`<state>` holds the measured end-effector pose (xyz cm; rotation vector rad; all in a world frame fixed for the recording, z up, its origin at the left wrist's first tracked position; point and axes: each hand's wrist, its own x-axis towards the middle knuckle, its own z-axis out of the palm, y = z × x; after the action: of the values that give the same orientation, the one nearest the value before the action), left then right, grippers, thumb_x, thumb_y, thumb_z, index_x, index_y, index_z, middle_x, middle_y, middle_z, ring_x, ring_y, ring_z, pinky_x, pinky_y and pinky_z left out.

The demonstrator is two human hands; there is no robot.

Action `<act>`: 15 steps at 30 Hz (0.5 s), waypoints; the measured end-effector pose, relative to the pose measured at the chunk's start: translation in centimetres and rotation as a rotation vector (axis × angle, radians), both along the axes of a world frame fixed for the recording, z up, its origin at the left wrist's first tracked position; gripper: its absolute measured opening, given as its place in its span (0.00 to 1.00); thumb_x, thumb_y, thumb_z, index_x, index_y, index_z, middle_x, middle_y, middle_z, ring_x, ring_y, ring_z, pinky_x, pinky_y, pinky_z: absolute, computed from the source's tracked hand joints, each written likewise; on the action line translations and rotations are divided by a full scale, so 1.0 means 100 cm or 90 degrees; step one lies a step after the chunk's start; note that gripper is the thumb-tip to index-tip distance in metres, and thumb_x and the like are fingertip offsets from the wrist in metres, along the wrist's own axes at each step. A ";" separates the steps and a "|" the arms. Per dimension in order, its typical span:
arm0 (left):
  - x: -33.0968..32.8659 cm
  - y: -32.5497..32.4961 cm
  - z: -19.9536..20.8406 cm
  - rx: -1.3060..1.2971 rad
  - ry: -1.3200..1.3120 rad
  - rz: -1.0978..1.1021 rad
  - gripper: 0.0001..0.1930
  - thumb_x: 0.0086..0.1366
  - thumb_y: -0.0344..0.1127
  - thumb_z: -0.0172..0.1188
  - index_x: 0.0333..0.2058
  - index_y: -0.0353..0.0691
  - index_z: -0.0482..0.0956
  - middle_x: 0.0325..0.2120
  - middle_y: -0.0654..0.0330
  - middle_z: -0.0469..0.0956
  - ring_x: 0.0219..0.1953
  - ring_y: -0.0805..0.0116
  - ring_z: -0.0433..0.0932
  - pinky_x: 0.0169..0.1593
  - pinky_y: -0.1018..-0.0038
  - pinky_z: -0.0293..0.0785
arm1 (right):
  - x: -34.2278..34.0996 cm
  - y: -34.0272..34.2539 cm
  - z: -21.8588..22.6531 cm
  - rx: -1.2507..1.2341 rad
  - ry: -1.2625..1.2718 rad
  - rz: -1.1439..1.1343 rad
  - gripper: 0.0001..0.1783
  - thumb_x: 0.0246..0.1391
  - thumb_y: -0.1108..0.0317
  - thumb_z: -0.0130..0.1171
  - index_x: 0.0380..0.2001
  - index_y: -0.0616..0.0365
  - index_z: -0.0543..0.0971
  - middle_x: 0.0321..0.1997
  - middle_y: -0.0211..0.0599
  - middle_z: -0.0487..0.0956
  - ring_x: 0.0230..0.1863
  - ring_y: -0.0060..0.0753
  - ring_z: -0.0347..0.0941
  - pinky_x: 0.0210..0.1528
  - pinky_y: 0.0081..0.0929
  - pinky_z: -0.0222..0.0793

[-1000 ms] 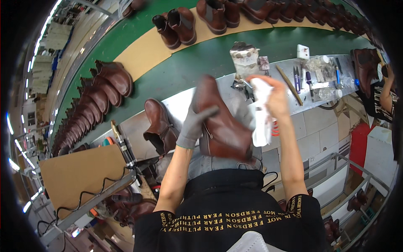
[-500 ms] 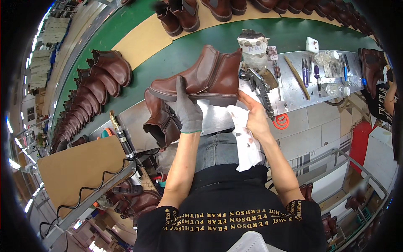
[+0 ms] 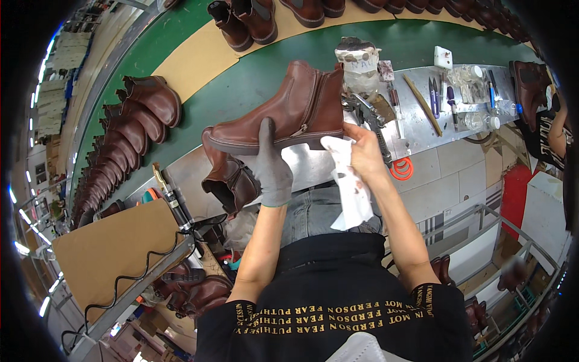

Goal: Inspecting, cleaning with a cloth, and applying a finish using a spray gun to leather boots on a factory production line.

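Note:
A brown leather ankle boot (image 3: 280, 111) with a side zip is held up sideways above the bench edge, toe to the left. My left hand (image 3: 272, 174), in a grey glove, grips it from below with the thumb up against its side. At the heel, the fingers of my bare right hand (image 3: 367, 155) touch the boot. That hand is also closed on a white cloth (image 3: 352, 196) with dark stains, which hangs down toward my lap. Behind my left hand, a second brown boot (image 3: 232, 178) lies on its side on the metal bench top (image 3: 410, 142).
Rows of brown boots (image 3: 129, 123) line the green surface at left and far back. A wrapped jar (image 3: 359, 63), brushes, a wooden stick (image 3: 423, 105), purple-handled snips (image 3: 434, 99) and clear bottles (image 3: 482, 120) occupy the right side. Cardboard (image 3: 117, 256) stands at lower left. Another person's arm (image 3: 560, 130) shows at far right.
The boot's toe has dipped and my left hand has come down with it. My right hand stays at the heel while the cloth has swung slightly upward. The whole view has shifted a little.

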<state>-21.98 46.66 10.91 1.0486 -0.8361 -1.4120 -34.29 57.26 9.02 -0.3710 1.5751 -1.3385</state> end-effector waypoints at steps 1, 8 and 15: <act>0.003 -0.002 0.001 0.060 0.047 -0.002 0.30 0.57 0.22 0.60 0.57 0.44 0.58 0.49 0.56 0.69 0.49 0.65 0.73 0.51 0.70 0.75 | -0.004 0.002 0.003 -0.042 -0.093 -0.013 0.24 0.44 0.77 0.63 0.47 0.70 0.74 0.39 0.37 0.80 0.34 0.21 0.75 0.37 0.18 0.71; -0.004 0.014 0.001 -0.036 -0.012 0.000 0.29 0.58 0.24 0.60 0.57 0.41 0.58 0.49 0.55 0.68 0.49 0.63 0.73 0.47 0.71 0.78 | -0.004 -0.001 -0.007 0.028 0.088 0.050 0.21 0.42 0.80 0.58 0.44 0.71 0.76 0.36 0.39 0.81 0.32 0.20 0.75 0.32 0.18 0.70; 0.011 0.009 -0.006 -0.237 -0.359 -0.171 0.28 0.59 0.24 0.59 0.57 0.39 0.59 0.52 0.53 0.66 0.53 0.63 0.69 0.53 0.68 0.74 | -0.011 -0.001 0.000 -0.049 -0.037 0.058 0.23 0.43 0.79 0.62 0.46 0.72 0.75 0.41 0.38 0.80 0.40 0.22 0.74 0.44 0.19 0.69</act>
<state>-20.89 47.59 10.33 1.0784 -1.6336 -1.1147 -35.38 57.18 9.01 -0.4424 1.4440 -1.3307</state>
